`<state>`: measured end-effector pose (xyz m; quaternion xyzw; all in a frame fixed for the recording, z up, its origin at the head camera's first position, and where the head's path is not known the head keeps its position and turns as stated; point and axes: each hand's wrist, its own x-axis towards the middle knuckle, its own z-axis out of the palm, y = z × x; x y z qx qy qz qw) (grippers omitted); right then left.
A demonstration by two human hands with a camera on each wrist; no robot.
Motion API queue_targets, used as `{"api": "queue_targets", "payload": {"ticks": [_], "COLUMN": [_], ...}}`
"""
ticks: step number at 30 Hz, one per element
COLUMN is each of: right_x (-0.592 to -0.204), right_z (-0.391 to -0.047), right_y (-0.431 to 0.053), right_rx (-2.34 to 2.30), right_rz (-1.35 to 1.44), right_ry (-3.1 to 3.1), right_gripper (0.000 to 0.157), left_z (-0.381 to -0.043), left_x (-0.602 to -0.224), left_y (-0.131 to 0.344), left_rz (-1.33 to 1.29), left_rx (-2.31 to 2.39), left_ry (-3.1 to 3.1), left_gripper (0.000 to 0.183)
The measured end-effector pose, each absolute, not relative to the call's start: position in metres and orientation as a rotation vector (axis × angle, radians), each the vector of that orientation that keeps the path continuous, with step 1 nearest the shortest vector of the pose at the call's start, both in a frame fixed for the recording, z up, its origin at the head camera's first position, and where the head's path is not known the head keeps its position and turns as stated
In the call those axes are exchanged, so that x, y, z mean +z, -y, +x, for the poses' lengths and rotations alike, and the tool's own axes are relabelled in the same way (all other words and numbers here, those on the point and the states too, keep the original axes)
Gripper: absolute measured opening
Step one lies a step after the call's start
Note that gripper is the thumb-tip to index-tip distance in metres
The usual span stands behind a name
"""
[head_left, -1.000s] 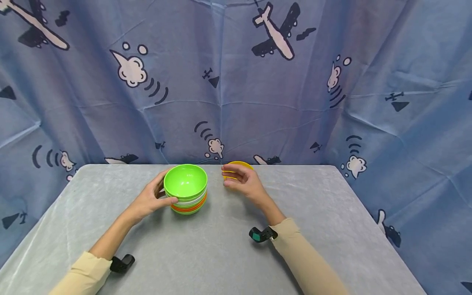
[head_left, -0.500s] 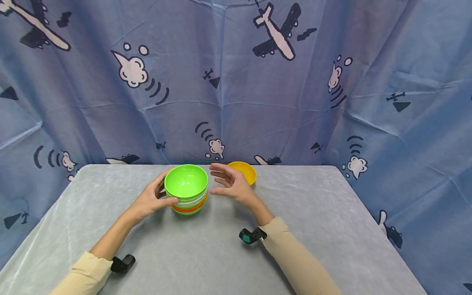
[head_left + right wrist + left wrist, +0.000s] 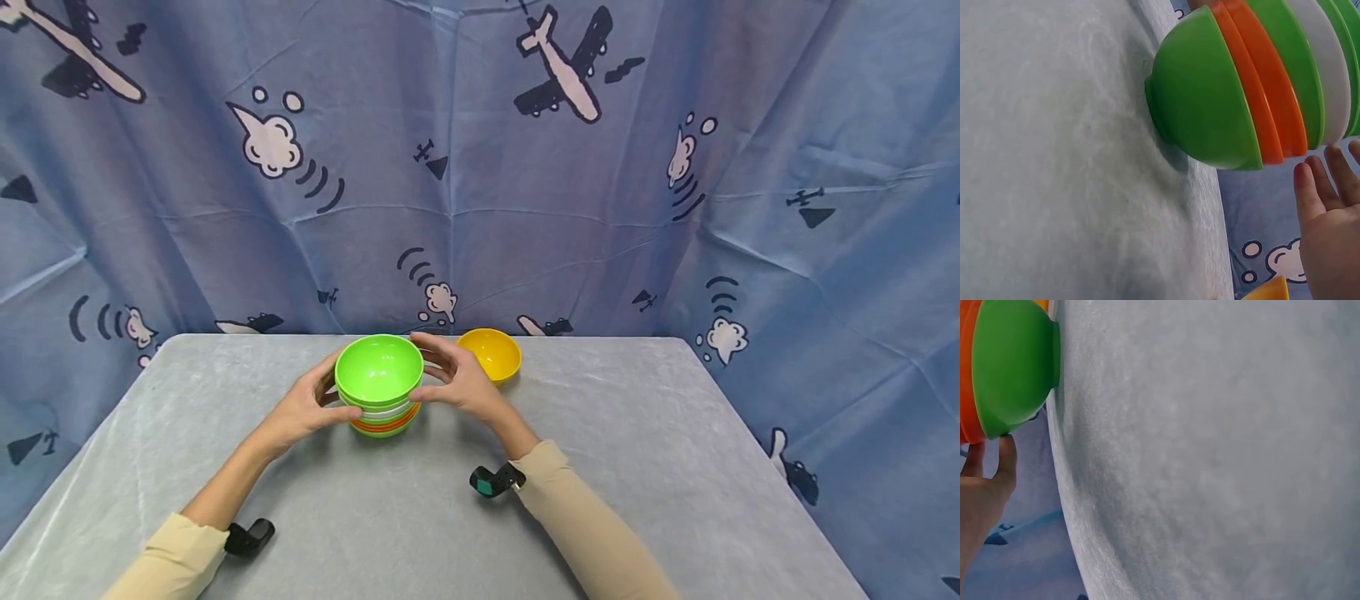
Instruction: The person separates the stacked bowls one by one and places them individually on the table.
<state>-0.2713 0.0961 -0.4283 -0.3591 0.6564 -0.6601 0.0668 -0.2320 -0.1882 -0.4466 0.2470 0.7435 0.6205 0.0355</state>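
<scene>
A stack of nested bowls (image 3: 378,371) stands upright on the grey-covered table, its top bowl bright green. Green, orange and white bowls (image 3: 1207,94) show along its side in the right wrist view. My left hand (image 3: 303,408) holds the stack from the left, thumb at the front and fingers behind. At the right side, my right hand (image 3: 461,383) reaches around the stack with thumb and fingers spread. Its fingertips (image 3: 1316,178) are close to the rims; whether they touch is unclear. A yellow bowl (image 3: 492,352) sits behind the right hand.
The grey cloth-covered table (image 3: 637,433) ends at a back edge just behind the bowls. A blue curtain (image 3: 480,167) with airplane prints hangs behind it. Black wrist devices (image 3: 251,537) are worn on both forearms.
My right hand has moved left, away from the yellow bowl, to the right side of the stack. More of the yellow bowl is now visible. The left hand stays on the stack.
</scene>
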Motion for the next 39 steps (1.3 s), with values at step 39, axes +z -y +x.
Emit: {"api": "queue_targets", "payload": {"ticks": [39], "right_x": [-0.426], "right_z": [-0.272], "right_y": [-0.081], "right_rx": [-1.912], "right_rz": [-1.104], "right_ry": [-2.105], "right_gripper": [0.088], "left_z": [-0.232], "left_x": [-0.448], "left_y": [0.189], "left_rz": [0.752], "left_rx": [1.890], "left_ry": [-2.285], "left_gripper": [0.085]}}
